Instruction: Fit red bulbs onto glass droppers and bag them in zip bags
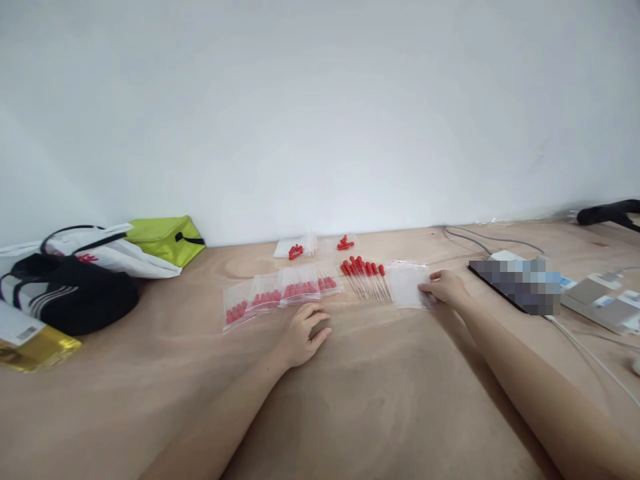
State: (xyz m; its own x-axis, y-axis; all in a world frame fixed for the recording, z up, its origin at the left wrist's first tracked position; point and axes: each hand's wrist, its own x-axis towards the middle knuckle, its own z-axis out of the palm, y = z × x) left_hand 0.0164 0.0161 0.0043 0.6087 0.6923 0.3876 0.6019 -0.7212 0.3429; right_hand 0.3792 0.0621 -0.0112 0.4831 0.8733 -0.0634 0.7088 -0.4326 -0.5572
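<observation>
My left hand (303,337) lies on the table with fingers loosely curled and apart, nothing in it. Just beyond it is an overlapping row of clear zip bags (240,298) holding red-tipped droppers. At the right, my right hand (447,288) has its thumb and fingers on the right edge of a flat, clear zip bag (407,285), which shows nothing inside. Between the hands, a bunch of loose droppers (367,270) lies with red bulbs away from me and thin stems towards me.
Near the wall lie red rubber bulbs (295,252) and another small heap of them (345,244), on or in clear bags. A black bag (83,293) and a lime-green pouch (163,240) stand left. A phone-like device (520,287) and cables (590,363) occupy the right.
</observation>
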